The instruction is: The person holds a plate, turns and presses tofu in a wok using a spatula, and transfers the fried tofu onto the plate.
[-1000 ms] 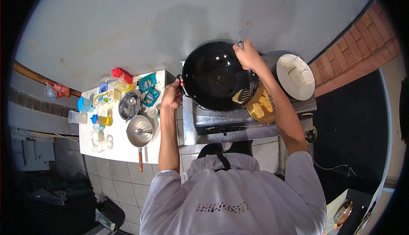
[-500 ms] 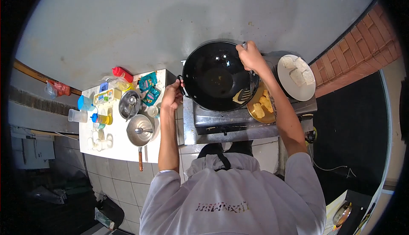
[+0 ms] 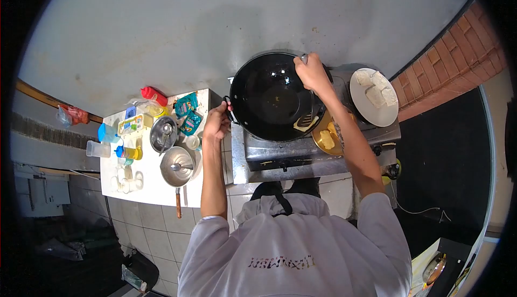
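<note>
A large black wok sits on the steel stove, with a little oil at its bottom. My left hand is closed round the wok's left loop handle. Over the wok's right side, my right hand grips the upright handle of a slotted spatula. The spatula's blade meets a pale yellow piece of food at the wok's lower right wall. Just beside that wall, a yellowish plate holds yellow fried pieces, partly hidden by my right forearm.
A white plate with pale white blocks stands right of the wok. On the white table at left are a saucepan, a metal bowl, green sachets, a red bottle and several cups. A wall rises behind the stove.
My right hand has shifted slightly left, and the spatula's handle has moved with it. The blade and the food piece have turned a little at the wok's wall. My left hand stays put.
</note>
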### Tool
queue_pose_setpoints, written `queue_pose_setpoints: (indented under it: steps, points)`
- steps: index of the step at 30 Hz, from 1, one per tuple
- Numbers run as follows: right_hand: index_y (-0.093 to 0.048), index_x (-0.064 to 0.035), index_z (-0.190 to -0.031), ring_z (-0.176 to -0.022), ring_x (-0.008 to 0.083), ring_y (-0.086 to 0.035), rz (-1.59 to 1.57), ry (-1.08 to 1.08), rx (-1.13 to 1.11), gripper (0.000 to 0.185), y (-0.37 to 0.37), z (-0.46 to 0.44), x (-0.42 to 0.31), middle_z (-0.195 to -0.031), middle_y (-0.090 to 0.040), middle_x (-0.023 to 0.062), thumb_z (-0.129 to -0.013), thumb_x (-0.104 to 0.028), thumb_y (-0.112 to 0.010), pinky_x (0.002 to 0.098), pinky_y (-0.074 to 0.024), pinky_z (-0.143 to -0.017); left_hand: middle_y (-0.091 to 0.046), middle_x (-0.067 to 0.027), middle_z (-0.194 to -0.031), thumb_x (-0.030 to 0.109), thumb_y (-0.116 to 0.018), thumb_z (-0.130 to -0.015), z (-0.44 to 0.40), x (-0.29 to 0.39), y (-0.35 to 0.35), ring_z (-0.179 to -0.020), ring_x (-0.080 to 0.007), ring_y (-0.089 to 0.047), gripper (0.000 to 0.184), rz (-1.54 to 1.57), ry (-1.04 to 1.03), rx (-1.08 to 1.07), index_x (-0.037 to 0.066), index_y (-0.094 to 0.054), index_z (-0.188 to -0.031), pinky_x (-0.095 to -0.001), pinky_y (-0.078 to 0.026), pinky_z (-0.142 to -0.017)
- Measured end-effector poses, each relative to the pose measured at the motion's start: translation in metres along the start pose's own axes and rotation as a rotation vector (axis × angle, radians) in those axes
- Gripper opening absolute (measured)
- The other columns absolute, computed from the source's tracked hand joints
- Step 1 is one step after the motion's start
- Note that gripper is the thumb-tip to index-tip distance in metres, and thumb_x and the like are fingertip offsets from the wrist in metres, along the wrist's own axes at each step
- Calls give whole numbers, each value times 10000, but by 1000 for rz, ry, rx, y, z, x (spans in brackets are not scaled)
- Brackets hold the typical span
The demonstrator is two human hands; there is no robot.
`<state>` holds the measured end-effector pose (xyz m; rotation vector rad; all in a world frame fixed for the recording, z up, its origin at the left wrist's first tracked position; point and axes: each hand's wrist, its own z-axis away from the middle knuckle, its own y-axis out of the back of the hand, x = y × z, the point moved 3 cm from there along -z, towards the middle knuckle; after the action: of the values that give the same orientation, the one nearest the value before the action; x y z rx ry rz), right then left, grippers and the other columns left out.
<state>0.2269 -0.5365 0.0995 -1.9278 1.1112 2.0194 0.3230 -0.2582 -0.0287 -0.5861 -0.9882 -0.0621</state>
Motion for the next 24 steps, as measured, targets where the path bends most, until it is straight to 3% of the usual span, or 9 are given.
queue_pose_setpoints:
  steps: [2,8,24]
  points:
    - [-485,100,-580,-467,283,-487,47,-2,11,319,1,3,-4,-493,-460,216,-769,-155,-520,424,-395,-535,-593,31,-728,214,-481,-944,1,0,0,-488,0,-374,196,-2,7,24,64,-597,-894,-153,-237,-428]
    - [-466,96,-563,-440,231,-448,98,33,31,327,-1,6,-6,-470,-436,192,-764,-152,-537,409,-381,-509,-594,34,-725,220,-479,-944,-5,-4,3,-502,-5,-395,198,14,-8,-38,67,-595,-896,-156,-242,-433]
    - [-420,81,-554,-436,211,-391,-1,110,-52,331,-20,8,12,-468,-405,173,-774,-133,-544,404,-369,-502,-587,40,-732,209,-486,-941,-4,-4,3,-489,9,-363,175,2,-8,19,72,-588,-902,-147,-222,-407]
